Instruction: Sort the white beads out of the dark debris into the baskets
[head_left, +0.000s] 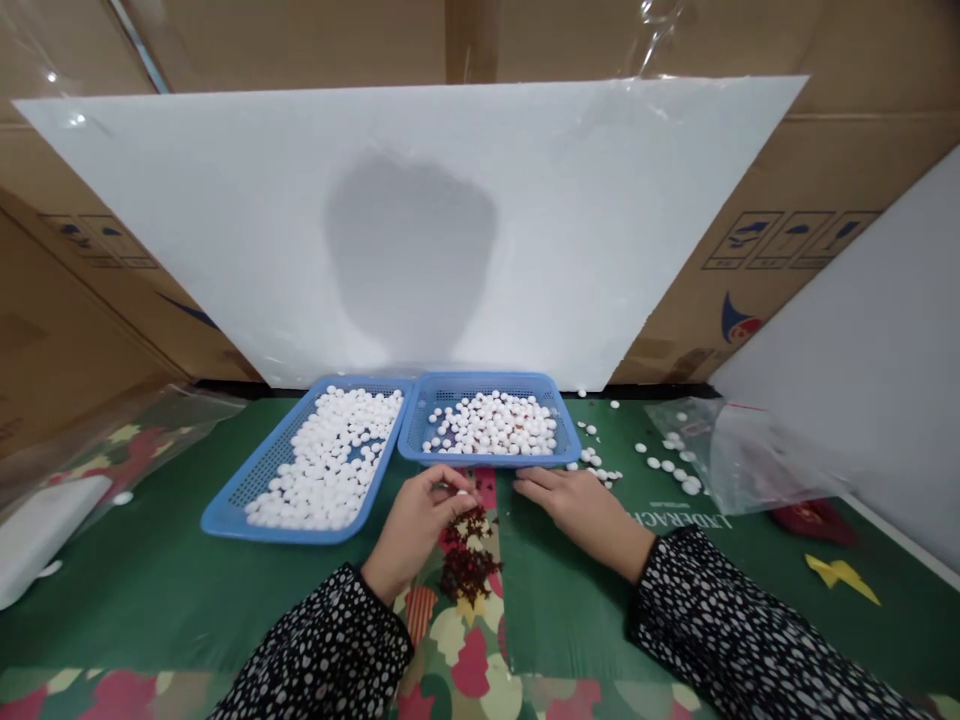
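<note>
pinching a small white piece (462, 492) between thumb and forefinger of the left hand (412, 520), with only a speck of white showing at the fingertips

placed just beside the far end of a heap of dark red bits (469, 573), scattered along the patterned strip (474, 665) between two stretches of green cover (559, 605); cannot tell from this angle about contact with the heap, or about any red bit caught in the same pinch

at the right hand (581, 512), palm down, fingers kept close together and reaching toward the near rim of the right basket (487, 462); cannot tell about anything held or pressed beneath those fingertips

to judge by the pinch, busy with close fingertip work on a single piece, left hand leading

calling next, probably, for a light, steady hold on something so small and smooth, and for care around the loose red bits; likely to slip if squeezed at the edge

in the right basket, plenty more of the same, and more again in the left basket (285, 536), with loose white pieces (592, 458) just beyond the right hand
</note>
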